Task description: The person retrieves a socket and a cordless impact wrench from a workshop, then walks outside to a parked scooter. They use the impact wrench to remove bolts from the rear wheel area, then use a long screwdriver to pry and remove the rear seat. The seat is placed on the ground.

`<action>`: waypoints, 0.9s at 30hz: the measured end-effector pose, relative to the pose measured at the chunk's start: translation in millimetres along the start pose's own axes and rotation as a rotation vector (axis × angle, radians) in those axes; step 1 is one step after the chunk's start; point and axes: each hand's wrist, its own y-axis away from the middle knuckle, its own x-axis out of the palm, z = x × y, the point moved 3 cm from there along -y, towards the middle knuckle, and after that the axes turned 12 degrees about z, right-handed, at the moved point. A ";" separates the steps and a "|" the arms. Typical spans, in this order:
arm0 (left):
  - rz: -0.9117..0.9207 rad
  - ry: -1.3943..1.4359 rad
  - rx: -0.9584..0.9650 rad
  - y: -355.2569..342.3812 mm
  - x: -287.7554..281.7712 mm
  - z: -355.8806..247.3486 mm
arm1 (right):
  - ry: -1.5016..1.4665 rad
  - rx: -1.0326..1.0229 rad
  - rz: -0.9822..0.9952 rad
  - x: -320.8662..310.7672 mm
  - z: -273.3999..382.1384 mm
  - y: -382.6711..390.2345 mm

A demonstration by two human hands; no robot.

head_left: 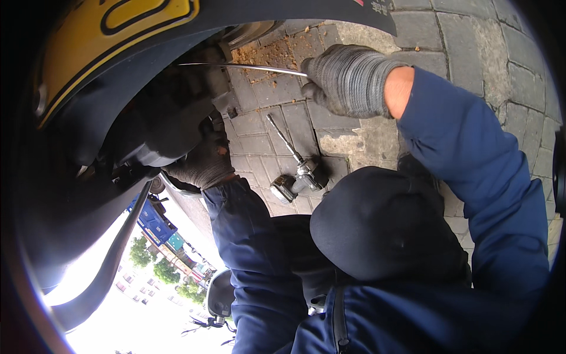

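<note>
My right hand (pixel 348 79), in a grey knit glove, is closed round the near end of a slender silver metal rod (pixel 259 68). Any handle is hidden in the fist. The rod reaches left, its thin end entering the shadow under a vehicle's black bodywork (pixel 159 118). My left hand (pixel 203 162), in a dark, dirty glove, is up against that dark underside, fingers bent and partly lost in shadow. What they grip cannot be made out. Between my arms, a cordless impact driver (pixel 303 177) with a long socket extension (pixel 283 135) lies on the paving, touched by neither hand.
Overhead at the left hangs a yellow plate (pixel 130 17) on a black panel (pixel 265 9). Brown crumbly dirt (pixel 271 56) is scattered over grey paving bricks (pixel 466 47). My black-clad knee (pixel 383 224) rises close to the driver. A rear-view mirror (pixel 220 292) shows at lower left.
</note>
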 end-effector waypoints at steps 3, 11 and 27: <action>-0.097 -0.119 0.032 -1.9 -2.2 -0.5 | -0.008 0.005 -0.005 5.5 1.1 -2.5; -0.161 -0.102 0.020 -0.3 -6.0 0.1 | 0.117 0.203 0.115 -30.8 17.1 -8.5; -0.036 -0.334 0.078 -8.3 -26.2 6.9 | -0.210 -0.155 -0.035 12.8 8.1 -12.1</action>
